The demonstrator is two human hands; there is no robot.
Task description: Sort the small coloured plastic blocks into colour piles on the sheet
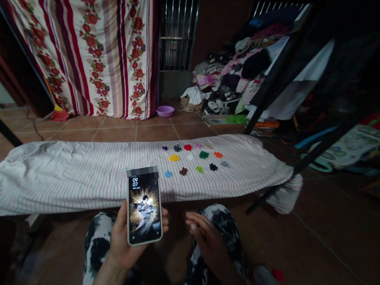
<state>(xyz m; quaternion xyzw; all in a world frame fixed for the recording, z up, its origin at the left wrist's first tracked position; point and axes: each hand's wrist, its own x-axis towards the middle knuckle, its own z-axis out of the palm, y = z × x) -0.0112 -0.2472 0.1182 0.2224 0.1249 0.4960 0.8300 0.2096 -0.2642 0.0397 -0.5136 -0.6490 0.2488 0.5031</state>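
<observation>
Holding one phone (143,211): left hand (125,243); beyond, fourteen coloured piles (203,154).

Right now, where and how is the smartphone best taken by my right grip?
Probably by the upper part of its right long edge, pinched from the right: the smartphone is a slim slab, the left grip holds its lower half, leaving that upper edge free, and the right grip is on that side.

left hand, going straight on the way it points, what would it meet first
The left hand, phone leading, would probably meet the striped cloth first; depth is unclear, so it might pass above.
</observation>
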